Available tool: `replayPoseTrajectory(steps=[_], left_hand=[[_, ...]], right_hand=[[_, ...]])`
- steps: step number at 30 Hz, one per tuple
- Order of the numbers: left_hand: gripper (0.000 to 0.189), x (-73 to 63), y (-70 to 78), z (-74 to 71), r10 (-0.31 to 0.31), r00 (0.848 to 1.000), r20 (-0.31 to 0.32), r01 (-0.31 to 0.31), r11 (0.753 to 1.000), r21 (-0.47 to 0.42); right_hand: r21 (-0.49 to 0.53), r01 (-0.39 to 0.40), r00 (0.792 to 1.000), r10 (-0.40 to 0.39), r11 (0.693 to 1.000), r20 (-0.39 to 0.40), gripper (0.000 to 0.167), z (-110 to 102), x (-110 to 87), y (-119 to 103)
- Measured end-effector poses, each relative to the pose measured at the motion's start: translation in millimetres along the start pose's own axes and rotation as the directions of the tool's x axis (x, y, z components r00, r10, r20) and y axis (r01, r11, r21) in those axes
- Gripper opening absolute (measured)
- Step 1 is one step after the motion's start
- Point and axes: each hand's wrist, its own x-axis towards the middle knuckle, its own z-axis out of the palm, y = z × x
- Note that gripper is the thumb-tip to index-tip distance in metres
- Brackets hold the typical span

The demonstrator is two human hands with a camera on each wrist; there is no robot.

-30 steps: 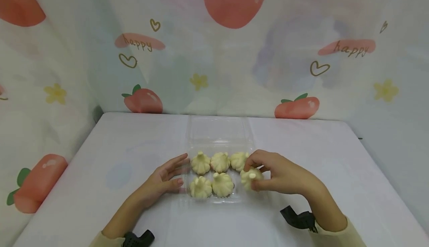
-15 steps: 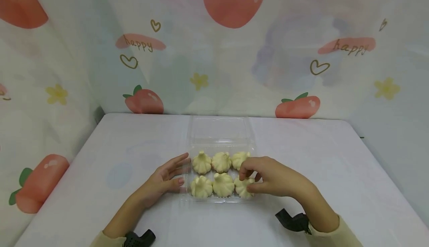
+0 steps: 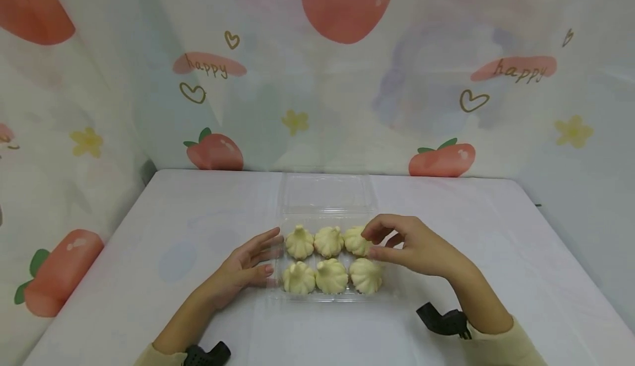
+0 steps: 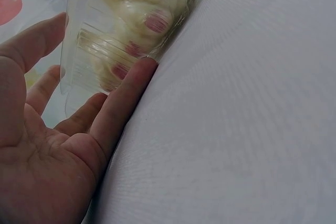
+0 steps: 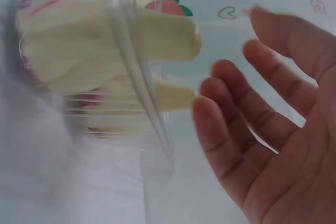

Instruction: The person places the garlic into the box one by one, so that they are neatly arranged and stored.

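Pale garlic bulbs point(image 3: 331, 275) sit in two rows of three in a clear plastic box point(image 3: 322, 299). My left hand point(image 3: 242, 264) rests against the box's left side, fingers spread; in the left wrist view its fingertips are right at the plastic wall. Beside the back right bulb point(image 3: 355, 239), my right hand point(image 3: 414, 245) hovers with loosely bent fingers and nothing between them. The right wrist view shows that hand point(image 5: 268, 124) above the box edge, close to the stem of a bulb point(image 5: 68, 45). The front right bulb point(image 3: 366, 275) lies in its place, stem up.
The box's clear lid point(image 3: 324, 192) is folded back towards the far table edge. A white cloth covers the table point(image 3: 124, 278). Behind it hangs a printed curtain point(image 3: 347, 107) with fruit and hearts. Each wrist carries a black camera mount point(image 3: 444, 320).
My right hand set the garlic bulb down in the front right spot and let go. It has since risen and moved back, away from that bulb. The left hand has stayed still.
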Motion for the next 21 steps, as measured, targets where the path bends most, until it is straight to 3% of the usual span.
replayPoseTrajectory(steps=[5,10,16,21], left_hand=[[0.072,0.3,1.7,-0.1,0.0,1.0,0.006,0.0,1.0,0.007],[0.073,-1.3,4.1,-0.4,-0.003,1.0,-0.004,0.003,1.0,0.015],[0.072,-1.0,3.0,-0.7,-0.004,1.0,-0.002,0.004,1.0,-0.001],[0.072,0.2,1.7,0.6,0.01,1.0,0.0,-0.01,1.0,-0.008]], right_hand=[[0.122,-0.008,0.982,0.031,0.993,-0.187,0.02,-10.2,-0.1,10.4],[0.335,0.046,0.945,0.068,0.941,-0.319,0.03,-20.9,-1.4,18.2],[0.468,-0.023,0.913,0.209,0.884,-0.351,0.042,-22.8,11.7,33.4],[0.502,-0.175,0.868,0.374,0.847,-0.328,0.056,-26.5,34.1,47.1]])
